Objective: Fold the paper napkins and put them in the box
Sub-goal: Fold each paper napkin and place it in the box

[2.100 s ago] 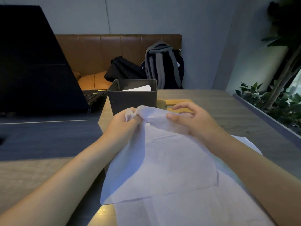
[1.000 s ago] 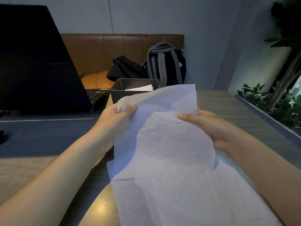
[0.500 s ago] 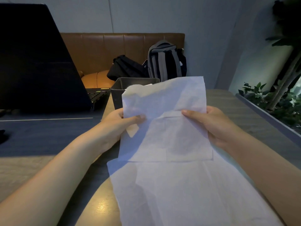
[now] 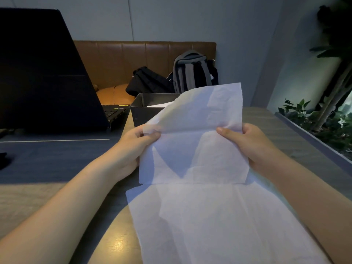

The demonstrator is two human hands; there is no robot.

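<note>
- Napkin (image 4: 192, 149), one white paper sheet, held up off the table in the middle of the view; its upper part stands upright with the top left corner drooping forward, and its lower edge hangs just above the sheets below.
- Left hand (image 4: 131, 147) pinches the napkin's left edge at 9 o'clock, thumb on the near face, fingers curled behind.
- Right hand (image 4: 249, 143) pinches the right edge at 3 o'clock the same way, thumb in front.
- Loose napkins (image 4: 219, 225) lie flat on the table (image 4: 266, 121) at 6 o'clock; they overlap, so I cannot count them.
- One dark box (image 4: 142, 111) stands at 12 o'clock behind the held napkin, partly hidden by it, with a white folded napkin (image 4: 157, 105) showing inside.
- One open laptop (image 4: 43, 73) sits at 10 o'clock.
- Two bags rest on the brown bench (image 4: 122, 60) beyond: a black bag (image 4: 146, 82) and a grey backpack (image 4: 192, 71).
- Plants (image 4: 323, 111) fill the 3 o'clock side.
</note>
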